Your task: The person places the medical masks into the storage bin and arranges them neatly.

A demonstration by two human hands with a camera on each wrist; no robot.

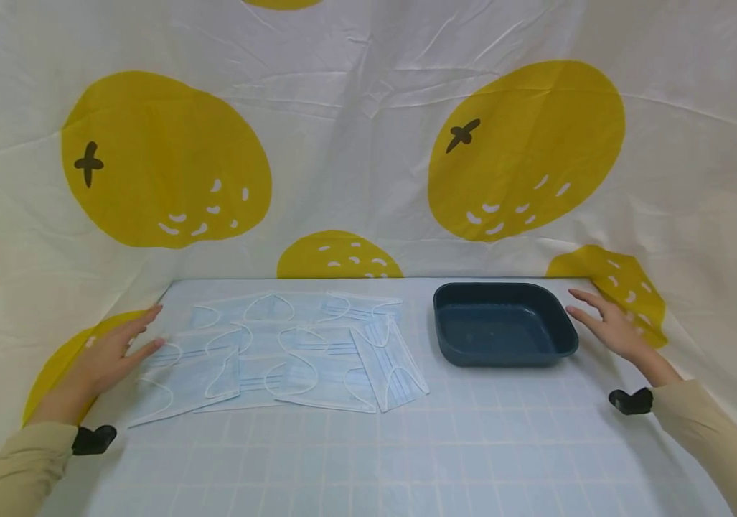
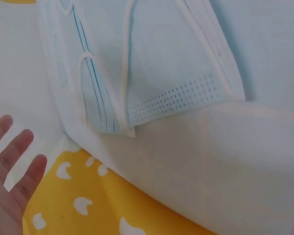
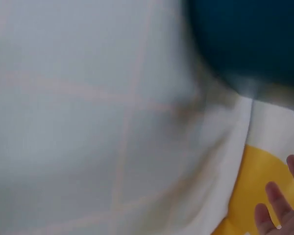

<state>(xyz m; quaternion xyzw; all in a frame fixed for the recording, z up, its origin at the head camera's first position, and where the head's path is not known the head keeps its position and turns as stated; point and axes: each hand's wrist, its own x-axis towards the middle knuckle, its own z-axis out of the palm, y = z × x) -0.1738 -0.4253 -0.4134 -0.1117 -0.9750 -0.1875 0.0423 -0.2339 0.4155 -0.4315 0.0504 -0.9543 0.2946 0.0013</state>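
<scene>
Several light-blue face masks [image 1: 278,355] lay flat on the table [image 1: 342,467], overlapping in rough rows left of centre, the rightmost one turned askew; spread like that probably so edges and ear loops [image 2: 125,58] stayed visible. Dark blue tray [image 1: 504,358] sat upright, just right of them, likely kept apart so its open top was reachable. Left hand [image 1: 106,355] was released, fingers extended at the masks' left edge, gripping nothing; right hand [image 1: 610,327] released too, fingers loosely spread just off the tray's right end. Both were probably held wide to leave everything uncovered. Masks: thin, pleated, dotted embossing along one edge, soft white cord loops. Tray: smooth, slightly glossy, probably plastic, rounded-corner rectangle. Table surface: pale blue, whitish grid lines. Behind: creased white cloth [image 1: 355,179], big yellow fruit shapes [image 1: 168,158]; beige sleeves [image 1: 707,427] on both sides
</scene>
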